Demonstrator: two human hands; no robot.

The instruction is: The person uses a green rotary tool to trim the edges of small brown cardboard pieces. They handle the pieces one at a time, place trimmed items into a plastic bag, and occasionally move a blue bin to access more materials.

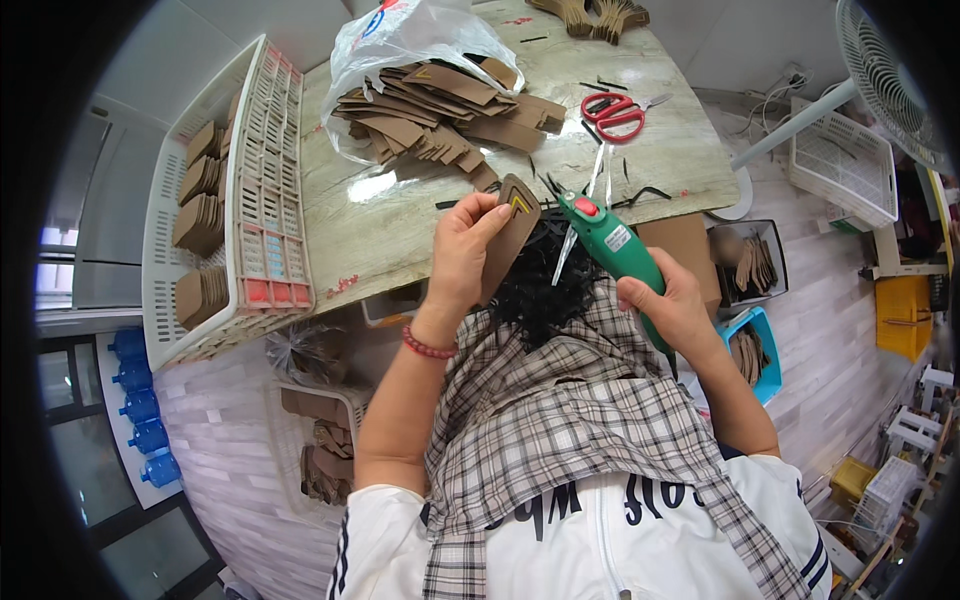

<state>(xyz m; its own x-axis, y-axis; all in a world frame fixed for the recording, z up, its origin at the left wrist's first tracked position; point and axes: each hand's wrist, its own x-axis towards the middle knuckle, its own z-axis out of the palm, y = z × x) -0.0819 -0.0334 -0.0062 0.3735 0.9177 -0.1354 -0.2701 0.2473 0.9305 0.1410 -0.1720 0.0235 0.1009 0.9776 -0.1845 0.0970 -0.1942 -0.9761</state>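
Above my lap, my left hand [462, 255] is closed round a long brown flat piece [512, 240] with a rounded end, a dark edge and a yellow chevron mark. My right hand [678, 305] grips a green handheld electric cutter [622, 248] with a red button. Its dark tip points toward the brown piece, a small gap apart from it. Beneath both hands, a heap of black strip scraps [545, 290] lies on my checked apron [570, 400]. On the table ahead, many similar brown pieces [425, 115] spill from a white plastic bag [420, 40].
Red-handled scissors [620, 118] and black scraps lie on the table [375, 225]. A white crate [270, 200] holding stacked brown pieces stands at the left. At the right are a fan [890, 70], a blue bin [768, 370] and a cardboard box [690, 255].
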